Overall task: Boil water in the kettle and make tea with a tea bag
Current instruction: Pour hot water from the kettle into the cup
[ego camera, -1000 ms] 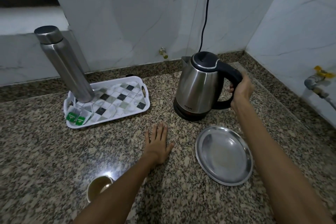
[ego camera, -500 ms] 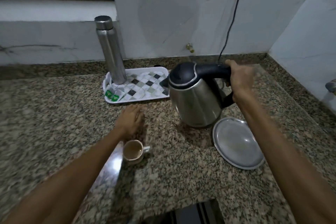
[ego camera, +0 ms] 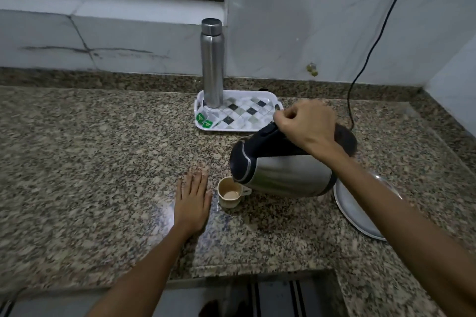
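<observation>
The electric kettle (ego camera: 283,175) is held tipped far over to the left, its steel body nearly level and its spout directly above the small cup (ego camera: 230,192). Its black handle is gripped from above by the right hand (ego camera: 306,125), the fingers curled tightly round it. Pale liquid is seen in the bottom of the cup, though whether a stream is falling from the spout cannot be made out. The cup stands on the granite counter (ego camera: 90,162), just right of the left hand (ego camera: 193,197), which is laid flat on the stone with its fingers straight and pressed together, not quite touching the cup. A steel plate (ego camera: 360,213) lies on the counter to the right, partly hidden by the kettle and the right forearm. Further back, a white tray (ego camera: 268,100) with a chequered base carries an upright steel bottle (ego camera: 212,64) in its left corner and two green-labelled tea bags (ego camera: 204,121) beside it. A black cord (ego camera: 371,46) hangs down the marble wall.
</observation>
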Tool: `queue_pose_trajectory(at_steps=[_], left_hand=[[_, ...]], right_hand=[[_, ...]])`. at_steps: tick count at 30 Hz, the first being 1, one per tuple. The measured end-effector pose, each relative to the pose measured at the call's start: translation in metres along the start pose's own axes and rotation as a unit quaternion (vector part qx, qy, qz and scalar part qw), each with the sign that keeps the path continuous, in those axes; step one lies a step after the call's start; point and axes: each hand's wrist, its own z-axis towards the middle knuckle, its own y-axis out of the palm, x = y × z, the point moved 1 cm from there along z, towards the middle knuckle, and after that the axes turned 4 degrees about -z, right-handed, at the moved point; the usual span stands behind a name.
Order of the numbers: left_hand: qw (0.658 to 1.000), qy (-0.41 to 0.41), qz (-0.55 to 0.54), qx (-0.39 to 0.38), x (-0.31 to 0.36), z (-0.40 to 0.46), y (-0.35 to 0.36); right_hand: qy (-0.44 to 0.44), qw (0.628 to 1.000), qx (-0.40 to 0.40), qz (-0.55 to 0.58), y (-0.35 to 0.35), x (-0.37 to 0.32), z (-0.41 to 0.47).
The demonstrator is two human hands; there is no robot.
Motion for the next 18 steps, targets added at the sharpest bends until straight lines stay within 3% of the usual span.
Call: queue_pose_trajectory(at_steps=[10,18], left_hand=[[1.000,0.001,0.014,0.009,-0.003,0.001,0.005],[1.000,0.005,0.005,0.013,-0.001,-0.001,0.002]], right_hand=[[-0.087,0.991,-0.003,-0.100,-0.001,-0.041,-0.005],[-0.100,0.986,-0.006,-0.135,-0.010,-0.041,-0.002]])
